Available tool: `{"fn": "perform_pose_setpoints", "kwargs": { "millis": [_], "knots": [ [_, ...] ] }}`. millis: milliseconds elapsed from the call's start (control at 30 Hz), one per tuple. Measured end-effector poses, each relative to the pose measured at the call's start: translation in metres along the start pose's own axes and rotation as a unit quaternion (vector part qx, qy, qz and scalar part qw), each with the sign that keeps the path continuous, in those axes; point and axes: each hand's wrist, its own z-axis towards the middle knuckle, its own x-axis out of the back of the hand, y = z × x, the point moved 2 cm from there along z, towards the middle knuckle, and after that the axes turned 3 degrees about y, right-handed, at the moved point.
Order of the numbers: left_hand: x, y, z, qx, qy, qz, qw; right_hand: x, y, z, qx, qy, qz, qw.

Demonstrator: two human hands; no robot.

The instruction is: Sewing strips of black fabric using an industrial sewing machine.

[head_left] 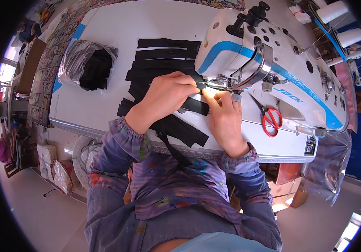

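My left hand (167,94) lies flat on a black fabric strip (193,105), its fingers pressing the cloth just left of the needle of a white and blue sewing machine (268,63). My right hand (225,117) pinches the same strip at the lit spot under the presser foot (226,87). More black strips (163,59) lie in a stack behind my left hand. One long strip (180,132) hangs over the table's front edge toward my lap.
Red-handled scissors (270,119) lie on the machine bed to the right of my right hand. A clear plastic bag with black cloth (88,63) sits at the left of the white table (105,105). White thread cones (336,21) stand at the far right.
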Motion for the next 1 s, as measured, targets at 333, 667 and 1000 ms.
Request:
{"fn": "perform_pose_setpoints", "kwargs": {
  "millis": [333,667,1000],
  "knots": [
    [-0.005,0.003,-0.002,-0.018,-0.004,0.042,0.999,-0.001,0.002,-0.001,-0.015,0.006,-0.006,1.0],
    [-0.008,0.006,0.0,-0.028,0.013,0.068,0.997,0.001,0.003,-0.001,-0.019,0.01,0.008,1.0],
    [-0.01,0.002,0.005,-0.01,0.01,0.076,0.997,0.003,0.001,0.0,-0.025,0.003,0.016,1.0]
  ]
}}
